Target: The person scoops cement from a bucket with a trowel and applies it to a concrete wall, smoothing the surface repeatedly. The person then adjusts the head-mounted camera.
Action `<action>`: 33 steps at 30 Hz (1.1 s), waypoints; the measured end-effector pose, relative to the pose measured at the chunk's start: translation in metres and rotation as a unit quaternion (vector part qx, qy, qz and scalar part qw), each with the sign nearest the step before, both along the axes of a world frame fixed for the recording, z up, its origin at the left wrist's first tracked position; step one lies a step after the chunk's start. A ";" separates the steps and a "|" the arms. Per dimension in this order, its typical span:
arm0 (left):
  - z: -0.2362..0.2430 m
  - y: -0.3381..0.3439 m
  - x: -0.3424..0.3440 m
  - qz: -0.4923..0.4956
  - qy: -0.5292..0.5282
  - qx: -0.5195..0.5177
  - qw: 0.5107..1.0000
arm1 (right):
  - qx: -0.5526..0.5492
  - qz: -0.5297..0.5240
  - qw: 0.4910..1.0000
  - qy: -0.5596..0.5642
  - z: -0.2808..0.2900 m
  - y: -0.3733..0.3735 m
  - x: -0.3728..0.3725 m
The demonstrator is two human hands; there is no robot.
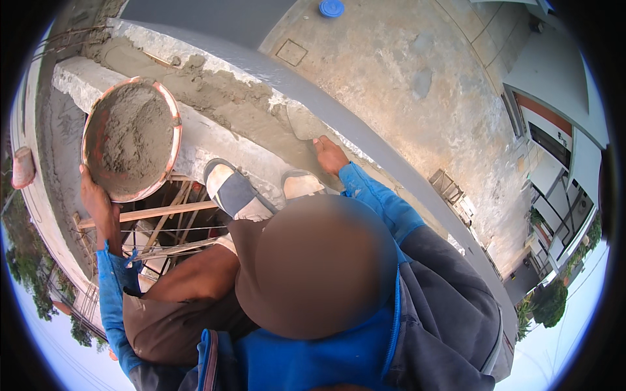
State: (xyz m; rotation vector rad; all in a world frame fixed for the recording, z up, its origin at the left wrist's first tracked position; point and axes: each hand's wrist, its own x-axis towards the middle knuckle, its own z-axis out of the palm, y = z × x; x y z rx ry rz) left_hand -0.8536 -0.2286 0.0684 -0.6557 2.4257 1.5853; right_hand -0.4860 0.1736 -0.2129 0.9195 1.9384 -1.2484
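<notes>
My left hand (pixel 98 205) grips the lower left rim of a round orange basin (pixel 174 120) holding grey, wet mortar (pixel 130 137). My right hand (pixel 330 156) is closed on a trowel, whose mortar-coated blade (pixel 303 124) rests on or just over a band of wet mortar (pixel 222 91) along a concrete ledge. The trowel's handle is mostly hidden in my fingers. My feet (pixel 228 189) stand on a pale concrete beam (pixel 195 150) beside that band.
Below the beam at left is an opening crossed by wooden boards (pixel 163 210) and rods. A small reddish container (pixel 23 166) sits on the far-left edge. Beyond the ledge drops a stained concrete floor (pixel 391 72) with a blue lid-like object (pixel 331 8) and a metal frame (pixel 450 192).
</notes>
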 end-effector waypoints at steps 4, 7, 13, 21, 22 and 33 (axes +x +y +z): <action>-0.003 -0.009 -0.001 -0.020 0.012 -0.030 0.999 | -0.112 -0.059 0.985 -0.118 -0.008 0.002 0.002; -0.006 -0.016 -0.005 -0.029 0.011 -0.019 0.999 | -0.050 -0.014 0.994 -0.097 -0.010 0.005 0.047; -0.004 -0.013 -0.008 -0.027 0.000 -0.010 1.000 | -0.055 -0.077 0.982 -0.161 0.000 0.021 0.144; 0.004 0.000 -0.006 -0.015 -0.015 -0.010 1.000 | -0.063 -0.151 0.968 -0.192 -0.014 0.033 0.235; 0.004 0.000 -0.007 -0.025 -0.006 -0.024 0.999 | -0.052 -0.155 0.973 -0.164 -0.020 0.032 0.250; -0.002 -0.011 -0.006 -0.015 0.010 -0.017 1.000 | 0.073 -0.222 0.955 -0.184 -0.009 0.036 0.349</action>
